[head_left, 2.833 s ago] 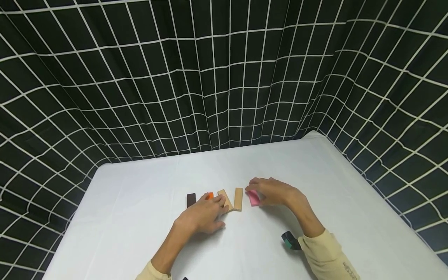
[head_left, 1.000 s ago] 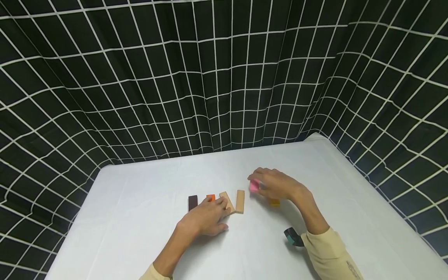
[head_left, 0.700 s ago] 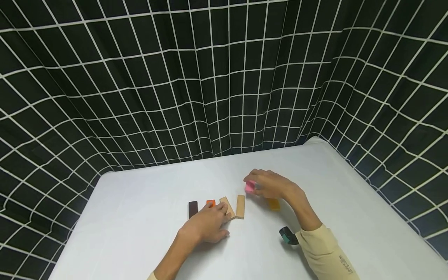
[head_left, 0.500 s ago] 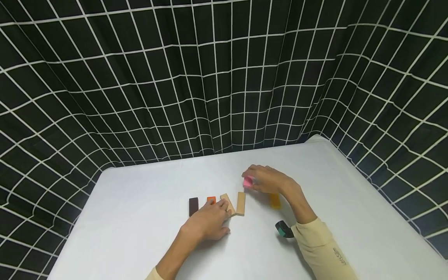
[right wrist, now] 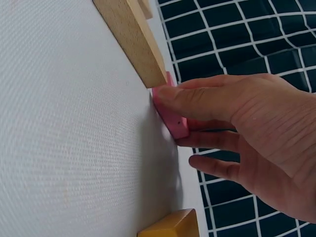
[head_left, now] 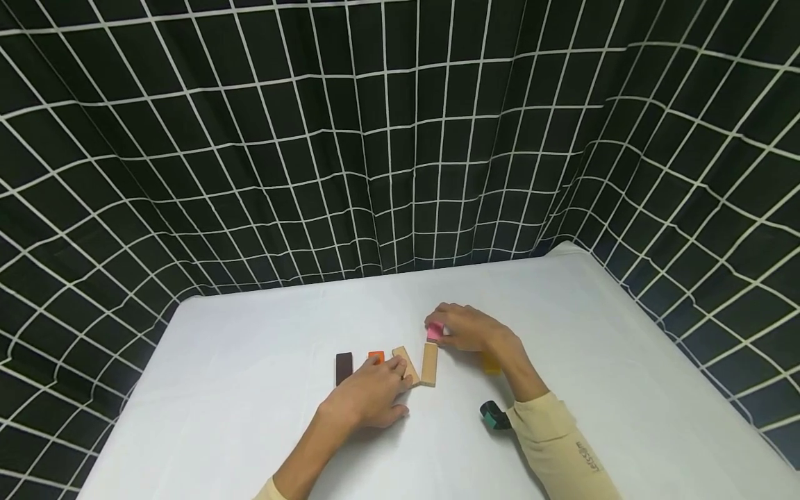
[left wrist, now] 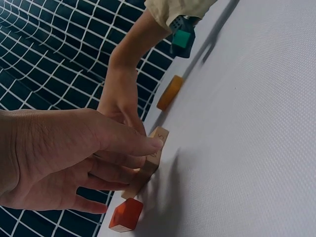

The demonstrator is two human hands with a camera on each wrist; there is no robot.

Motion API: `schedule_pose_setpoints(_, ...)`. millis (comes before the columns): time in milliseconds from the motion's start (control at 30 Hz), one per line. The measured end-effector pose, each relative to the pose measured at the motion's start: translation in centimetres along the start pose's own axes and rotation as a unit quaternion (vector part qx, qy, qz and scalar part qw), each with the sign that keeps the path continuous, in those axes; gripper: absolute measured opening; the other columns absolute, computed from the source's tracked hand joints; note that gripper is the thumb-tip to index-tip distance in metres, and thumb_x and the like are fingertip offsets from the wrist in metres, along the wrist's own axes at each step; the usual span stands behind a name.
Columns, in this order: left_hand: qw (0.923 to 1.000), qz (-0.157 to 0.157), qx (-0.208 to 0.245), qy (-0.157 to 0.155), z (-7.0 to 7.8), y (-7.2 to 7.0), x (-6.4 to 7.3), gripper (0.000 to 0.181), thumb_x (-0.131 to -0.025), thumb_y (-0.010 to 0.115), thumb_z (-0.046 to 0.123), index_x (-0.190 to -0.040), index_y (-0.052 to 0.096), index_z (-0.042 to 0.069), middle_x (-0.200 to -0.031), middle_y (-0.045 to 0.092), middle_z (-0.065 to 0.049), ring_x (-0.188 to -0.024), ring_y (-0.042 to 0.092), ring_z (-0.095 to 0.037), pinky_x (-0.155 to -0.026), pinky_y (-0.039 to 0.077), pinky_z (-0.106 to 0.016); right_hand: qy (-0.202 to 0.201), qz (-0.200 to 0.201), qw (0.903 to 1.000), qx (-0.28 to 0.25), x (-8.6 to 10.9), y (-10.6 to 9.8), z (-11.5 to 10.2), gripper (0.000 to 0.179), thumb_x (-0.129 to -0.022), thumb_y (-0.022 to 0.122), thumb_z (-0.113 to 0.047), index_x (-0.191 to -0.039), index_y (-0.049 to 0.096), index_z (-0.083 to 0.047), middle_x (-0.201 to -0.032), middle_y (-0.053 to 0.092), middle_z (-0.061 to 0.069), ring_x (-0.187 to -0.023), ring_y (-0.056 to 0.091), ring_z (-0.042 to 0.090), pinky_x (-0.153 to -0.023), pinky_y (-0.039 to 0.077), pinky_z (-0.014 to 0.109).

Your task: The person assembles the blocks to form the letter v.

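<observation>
My right hand [head_left: 469,330] pinches a pink block [right wrist: 172,116] between thumb and fingers. In the head view this block [head_left: 435,332] sits at the far end of a plain wooden block [head_left: 429,364]; the right wrist view shows it right at that end. A second wooden block [head_left: 406,357] lies slanted, its near end close to the first one's. My left hand [head_left: 369,396] is spread low over the slanted block and an orange block [head_left: 376,355], partly hiding both. Its fingers look relaxed, with fingertips by the wood in the left wrist view.
Left of my left hand lies a dark brown block [head_left: 344,368], its near end close to that hand. A yellow block [head_left: 492,364] is partly hidden under my right wrist. A black and green wrist device [head_left: 494,415] juts from the right sleeve. Gridded black curtains [head_left: 387,139] border the white table [head_left: 219,389].
My right hand has carried the pink block away and to the left, from beside the straight wooden block to its far end. The yellow block came into view. My left hand has stayed put.
</observation>
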State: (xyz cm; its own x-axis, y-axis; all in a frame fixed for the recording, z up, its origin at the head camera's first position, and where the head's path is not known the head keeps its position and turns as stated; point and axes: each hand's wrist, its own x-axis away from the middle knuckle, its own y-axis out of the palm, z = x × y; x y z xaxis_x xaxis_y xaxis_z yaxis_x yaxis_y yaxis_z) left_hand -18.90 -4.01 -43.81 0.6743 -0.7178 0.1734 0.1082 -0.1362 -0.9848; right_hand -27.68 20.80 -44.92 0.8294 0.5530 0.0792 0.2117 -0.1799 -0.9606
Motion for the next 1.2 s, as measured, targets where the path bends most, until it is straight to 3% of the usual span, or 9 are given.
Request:
schedule_pose_setpoints(167,0.9997,0.015,-0.006,0.018,0.2,0.1,-0.1,0.048,-0.096,0.070,0.042,-0.138,0.069,0.018,-0.150,0.062,-0.007,-0.146,0.054,-0.019,-0.119,0.047,-0.047,0.020,-0.009,0.9997,-0.009,0.7,-0.4,0.2,0.045,-0.096,0.076,-0.025,-0.139,0.066,-0.014,-0.146,0.062,0.015,-0.138,0.059,0.036,-0.115,0.048,0.061)
schedule_pose_setpoints(267,0.9995,0.016,-0.011,0.024,0.4,0.2,-0.4,0.048,-0.097,0.069,0.043,-0.139,0.068,0.019,-0.151,0.062,-0.006,-0.147,0.052,-0.018,-0.120,0.046,-0.046,0.027,-0.004,0.9996,-0.006,1.4,-0.8,0.4,0.043,-0.095,0.075,-0.013,-0.137,0.067,-0.012,-0.148,0.060,0.017,-0.140,0.056,0.039,-0.116,0.045,0.064)
schedule_pose_setpoints(400,0.9999,0.003,-0.010,0.012,0.4,0.3,-0.4,0.049,-0.097,0.069,0.044,-0.140,0.068,0.021,-0.154,0.059,-0.006,-0.148,0.052,-0.017,-0.121,0.044,-0.045,0.002,0.003,1.0000,-0.003,1.7,-1.2,0.3,0.041,-0.092,0.065,0.009,-0.128,0.072,-0.009,-0.145,0.063,0.017,-0.138,0.059,0.039,-0.115,0.048,0.060)
schedule_pose_setpoints(500,0.9999,0.002,-0.011,0.005,0.3,0.2,-0.4,0.049,-0.097,0.069,0.044,-0.140,0.067,0.021,-0.155,0.058,-0.006,-0.149,0.050,-0.017,-0.121,0.044,-0.045,-0.008,0.000,0.9999,-0.008,1.5,-1.3,-0.1,0.044,-0.090,0.057,0.015,-0.123,0.075,-0.008,-0.145,0.064,0.017,-0.139,0.059,0.039,-0.116,0.047,0.057)
schedule_pose_setpoints(767,1.0000,-0.002,0.002,-0.004,0.0,0.1,0.0,0.051,-0.097,0.070,0.043,-0.142,0.067,0.019,-0.155,0.058,-0.007,-0.150,0.049,-0.019,-0.122,0.044,-0.047,-0.009,-0.031,0.9992,-0.025,1.0,-0.9,-1.0,0.052,-0.089,0.052,0.018,-0.132,0.071,-0.006,-0.151,0.060,0.016,-0.145,0.053,0.038,-0.121,0.042,0.056)
schedule_pose_setpoints(967,0.9999,0.004,-0.008,0.006,0.0,0.2,0.0,0.050,-0.097,0.069,0.043,-0.140,0.067,0.019,-0.154,0.059,-0.007,-0.149,0.051,-0.018,-0.120,0.045,-0.047,-0.007,-0.040,0.9989,-0.022,1.0,-1.0,-1.0,0.053,-0.089,0.051,0.019,-0.131,0.071,-0.006,-0.151,0.060,0.014,-0.145,0.053,0.038,-0.122,0.042,0.056)
schedule_pose_setpoints(1200,1.0000,0.001,0.003,-0.005,0.0,0.0,0.1,0.050,-0.097,0.070,0.043,-0.141,0.067,0.019,-0.154,0.059,-0.007,-0.149,0.050,-0.018,-0.122,0.044,-0.047,-0.021,-0.047,0.9985,-0.020,0.8,-1.4,-1.2,0.053,-0.087,0.054,0.020,-0.130,0.071,-0.007,-0.150,0.061,0.014,-0.144,0.054,0.037,-0.121,0.043,0.055)
